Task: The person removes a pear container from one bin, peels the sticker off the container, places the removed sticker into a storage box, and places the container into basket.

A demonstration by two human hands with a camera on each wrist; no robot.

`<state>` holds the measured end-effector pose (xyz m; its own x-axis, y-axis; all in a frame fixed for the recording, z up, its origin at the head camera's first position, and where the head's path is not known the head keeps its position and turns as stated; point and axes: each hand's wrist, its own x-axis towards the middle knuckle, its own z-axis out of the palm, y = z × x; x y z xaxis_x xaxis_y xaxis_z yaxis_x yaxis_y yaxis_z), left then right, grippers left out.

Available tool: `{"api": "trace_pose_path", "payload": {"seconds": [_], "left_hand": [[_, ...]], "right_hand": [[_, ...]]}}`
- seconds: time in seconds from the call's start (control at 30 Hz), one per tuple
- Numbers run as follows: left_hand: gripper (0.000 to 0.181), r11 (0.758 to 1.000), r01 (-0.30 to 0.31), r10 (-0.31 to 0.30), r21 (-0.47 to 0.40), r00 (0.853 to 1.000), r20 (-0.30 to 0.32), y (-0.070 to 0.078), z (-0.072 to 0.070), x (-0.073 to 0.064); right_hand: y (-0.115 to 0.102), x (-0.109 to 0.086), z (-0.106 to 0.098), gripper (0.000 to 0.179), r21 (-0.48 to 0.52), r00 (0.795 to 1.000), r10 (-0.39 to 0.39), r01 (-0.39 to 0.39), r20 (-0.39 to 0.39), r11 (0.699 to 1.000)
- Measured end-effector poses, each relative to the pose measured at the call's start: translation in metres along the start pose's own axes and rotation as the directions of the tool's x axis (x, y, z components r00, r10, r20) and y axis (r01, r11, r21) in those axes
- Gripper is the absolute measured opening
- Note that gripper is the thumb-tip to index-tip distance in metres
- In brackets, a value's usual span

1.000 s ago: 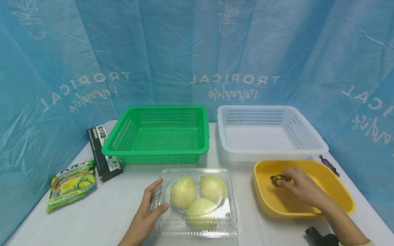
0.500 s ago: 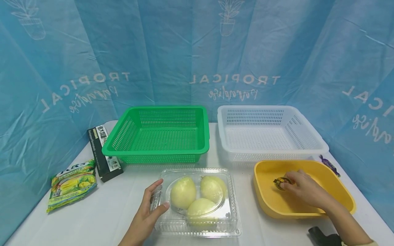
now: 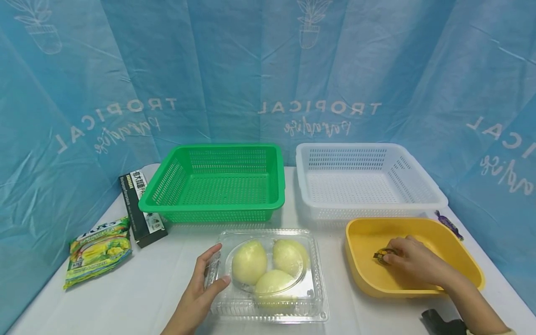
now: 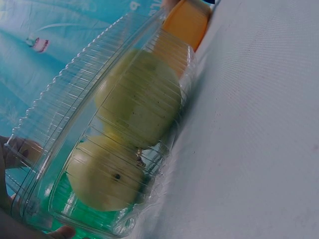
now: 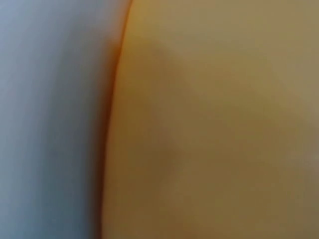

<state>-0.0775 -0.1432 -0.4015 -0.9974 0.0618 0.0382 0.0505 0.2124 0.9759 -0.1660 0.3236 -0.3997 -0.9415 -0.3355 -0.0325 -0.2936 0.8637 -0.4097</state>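
Observation:
My left hand (image 3: 197, 284) holds the left end of a clear plastic clamshell box (image 3: 316, 284), thumb on its lid and fingers along its side. Inside the closed box lie three pale yellow-green round fruits (image 3: 249, 263); their exact kind is unclear. The left wrist view looks along the box (image 4: 75, 94) from its side. Over at the right, my right hand (image 3: 414, 260) reaches into a yellow basin (image 3: 356, 270) and pinches a small black-and-gold wrapped piece (image 3: 382, 255), partly hidden by the fingers. Only the blurred basin (image 5: 214, 124) fills most of the right wrist view.
Behind stand a green basket (image 3: 226, 188) and a white basket (image 3: 351, 186). To the left lie a black pasta box (image 3: 142, 214) and a yellow-green food packet (image 3: 98, 251). A purple wrapped candy (image 3: 449, 224) lies beyond the basin on the white cloth.
My right hand has shifted slightly right and lower inside the basin with the wrapped piece, which has turned and is more hidden. The left hand and the clamshell box have stayed put.

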Motion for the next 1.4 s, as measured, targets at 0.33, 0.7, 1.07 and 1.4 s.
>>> {"api": "trace_pose_path", "payload": {"seconds": [0.33, 0.7, 1.07, 1.4], "left_hand": [[0.060, 1.000, 0.014, -0.014, -0.004, 1.000, 0.009, 0.0009, -0.0001, 0.0001], [0.061, 1.000, 0.008, -0.008, 0.002, 1.000, 0.005, 0.0008, 0.0000, 0.0006], [0.061, 1.000, 0.011, -0.011, -0.005, 1.000, 0.006, 0.0013, 0.0001, 0.0003], [0.061, 1.000, 0.007, -0.007, -0.004, 1.000, 0.003, 0.0009, 0.0004, 0.0000]], "right_hand": [[-0.0017, -0.0008, 0.0022, 0.017, 0.005, 0.999, 0.019, -0.019, 0.026, 1.000], [0.0015, 0.0009, 0.0041, 0.015, -0.027, 0.998, 0.047, -0.046, 0.035, 0.999], [-0.0007, 0.0026, 0.0041, 0.022, -0.014, 0.994, 0.096, -0.096, 0.051, 0.995], [0.0003, 0.0032, 0.0058, 0.033, -0.046, 0.995, 0.095, -0.093, 0.041, 0.995]]}}
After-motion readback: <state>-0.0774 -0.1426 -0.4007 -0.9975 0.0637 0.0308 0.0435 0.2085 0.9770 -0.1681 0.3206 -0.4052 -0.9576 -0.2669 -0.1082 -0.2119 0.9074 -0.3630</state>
